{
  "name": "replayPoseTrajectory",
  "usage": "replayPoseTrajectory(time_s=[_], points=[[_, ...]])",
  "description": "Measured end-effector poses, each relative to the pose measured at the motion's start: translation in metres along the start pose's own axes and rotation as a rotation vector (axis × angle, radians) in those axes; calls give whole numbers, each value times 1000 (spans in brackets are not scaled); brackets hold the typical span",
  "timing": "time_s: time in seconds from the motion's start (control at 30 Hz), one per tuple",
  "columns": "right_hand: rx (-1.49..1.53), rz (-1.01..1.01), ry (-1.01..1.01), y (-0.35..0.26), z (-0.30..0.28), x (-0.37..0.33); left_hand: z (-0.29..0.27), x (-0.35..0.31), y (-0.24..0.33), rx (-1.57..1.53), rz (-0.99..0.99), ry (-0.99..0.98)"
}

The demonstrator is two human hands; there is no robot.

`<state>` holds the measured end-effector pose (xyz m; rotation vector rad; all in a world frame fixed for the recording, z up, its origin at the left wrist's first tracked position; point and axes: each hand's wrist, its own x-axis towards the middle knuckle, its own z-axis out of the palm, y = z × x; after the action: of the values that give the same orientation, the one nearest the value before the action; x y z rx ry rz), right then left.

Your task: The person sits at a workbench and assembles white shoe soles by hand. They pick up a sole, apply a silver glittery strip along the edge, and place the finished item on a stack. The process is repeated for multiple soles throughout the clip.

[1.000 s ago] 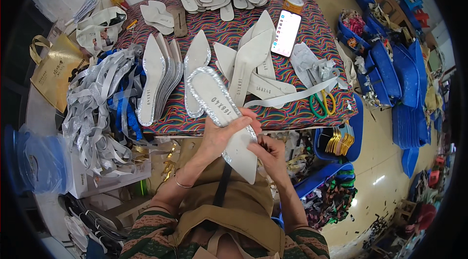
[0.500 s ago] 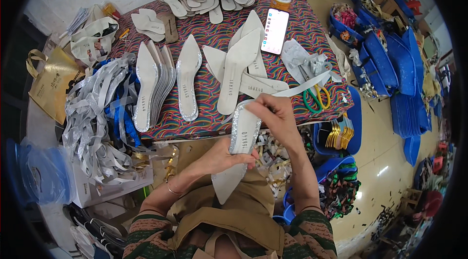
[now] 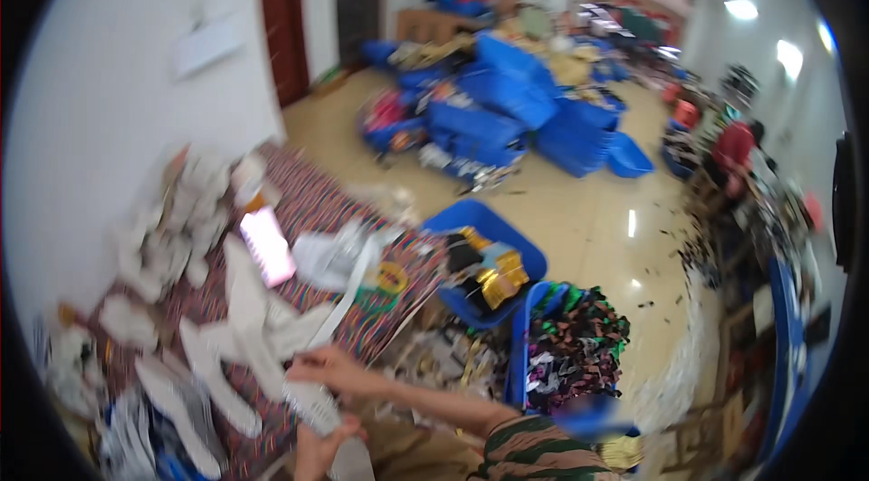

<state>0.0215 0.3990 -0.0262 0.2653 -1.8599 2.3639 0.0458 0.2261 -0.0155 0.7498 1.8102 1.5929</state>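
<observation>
The view is smeared by motion. A pale pointed insole is gripped low in my left hand, whose fingers wrap round its middle. My right hand pinches the insole's upper end at its edge. From near the right hand a light silvery strip runs up across the patterned tabletop. Beside the strip lie scissors with yellow and green handles. Several loose insoles overlap left of the strip, and more insoles stand stacked nearer me.
A lit phone lies by a bottle. A heap of insoles rests against the wall. Right of the table stand a blue basin with gold bundles and a tub of dark scraps. Farther off are blue bins and a person in red.
My view has swung up and to the right, bringing in more of the room. The table and my hands now appear lower left. Both hands still hold the insole.
</observation>
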Motion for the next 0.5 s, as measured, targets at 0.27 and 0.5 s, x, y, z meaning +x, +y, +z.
replayPoseTrajectory(time_s=[0.27,0.5], points=[[153,147,-2,21,20,-54,9,-12,34,15,-209,133],[693,70,-76,-4,23,-28,9,-23,44,-92,-274,97]])
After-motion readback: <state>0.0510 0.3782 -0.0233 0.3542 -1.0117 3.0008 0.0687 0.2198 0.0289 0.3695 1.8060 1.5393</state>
